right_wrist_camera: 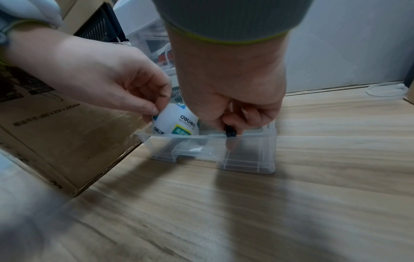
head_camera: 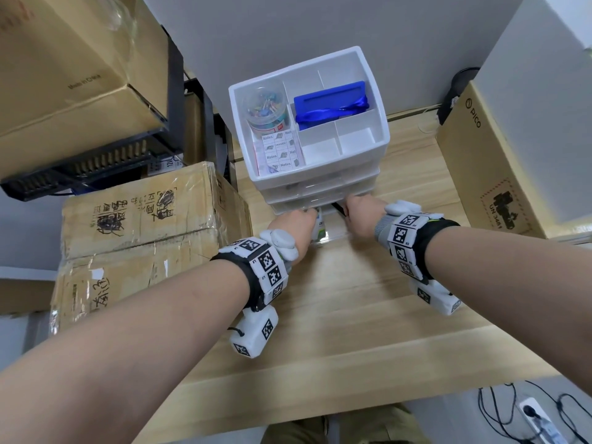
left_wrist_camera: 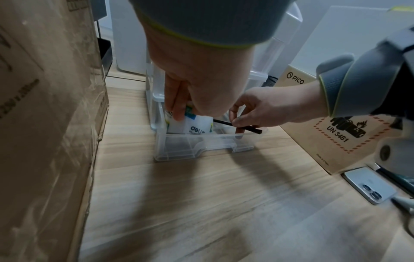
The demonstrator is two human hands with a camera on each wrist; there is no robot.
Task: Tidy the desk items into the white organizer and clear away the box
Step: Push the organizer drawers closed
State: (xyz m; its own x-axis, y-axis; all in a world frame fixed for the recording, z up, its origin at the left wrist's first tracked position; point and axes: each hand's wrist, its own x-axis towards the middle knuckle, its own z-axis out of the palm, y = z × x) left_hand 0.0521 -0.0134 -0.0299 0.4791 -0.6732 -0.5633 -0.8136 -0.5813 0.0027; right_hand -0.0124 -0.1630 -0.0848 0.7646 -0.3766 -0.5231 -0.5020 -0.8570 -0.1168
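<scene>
The white organizer [head_camera: 355, 137] stands at the back of the wooden desk, and its clear bottom drawer [left_wrist_camera: 201, 143] is pulled out. Over the drawer's left side my left hand [head_camera: 293, 227] pinches a white Deli-branded packet [right_wrist_camera: 177, 120], which stands inside the drawer. To its right, my right hand [head_camera: 362, 216] pinches a thin black pen [left_wrist_camera: 253, 129] across the drawer's front rim. In the right wrist view the pen [right_wrist_camera: 230, 133] shows end-on under the curled fingers. The top tray holds a jar of coloured pins [head_camera: 266, 107], a notes pad [head_camera: 278, 149] and a blue badge holder [head_camera: 330, 104].
Taped cardboard boxes [head_camera: 144, 225] press against the desk's left side. A brown PICO box [head_camera: 490, 161] stands at the right. A phone [left_wrist_camera: 369, 186] lies face down beside it. Bare wood lies in front of the drawer. A power strip [head_camera: 538, 421] lies on the floor.
</scene>
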